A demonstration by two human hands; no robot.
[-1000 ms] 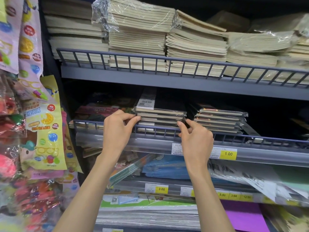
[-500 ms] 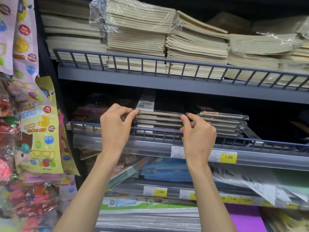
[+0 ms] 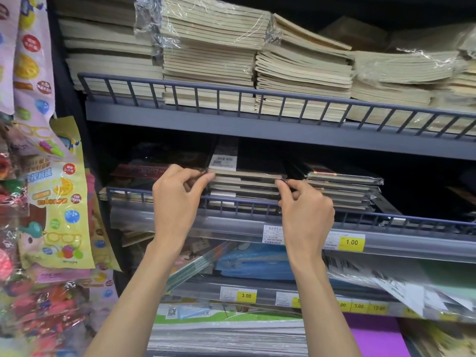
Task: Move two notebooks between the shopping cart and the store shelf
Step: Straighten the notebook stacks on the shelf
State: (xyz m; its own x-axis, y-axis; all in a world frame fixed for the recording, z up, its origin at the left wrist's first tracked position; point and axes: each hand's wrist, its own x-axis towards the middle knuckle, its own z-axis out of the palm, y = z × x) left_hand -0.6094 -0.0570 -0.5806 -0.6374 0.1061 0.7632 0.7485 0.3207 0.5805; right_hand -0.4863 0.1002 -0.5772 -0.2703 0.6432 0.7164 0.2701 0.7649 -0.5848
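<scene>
left hand [image 3: 177,202] and right hand [image 3: 306,215] pinch the front corners of the top notebook [image 3: 247,173] with curled fingers [image 3: 203,180]. it lies on its stack [image 3: 244,192] (middle shelf) behind the shelf rail [image 3: 412,219]. the paired grip likely keeps it level clearing the rail.

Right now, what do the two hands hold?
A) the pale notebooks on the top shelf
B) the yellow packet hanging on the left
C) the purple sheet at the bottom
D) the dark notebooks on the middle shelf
D: the left hand and the right hand each pinch a front corner of the dark notebooks, just behind the rail of the middle shelf.
</scene>
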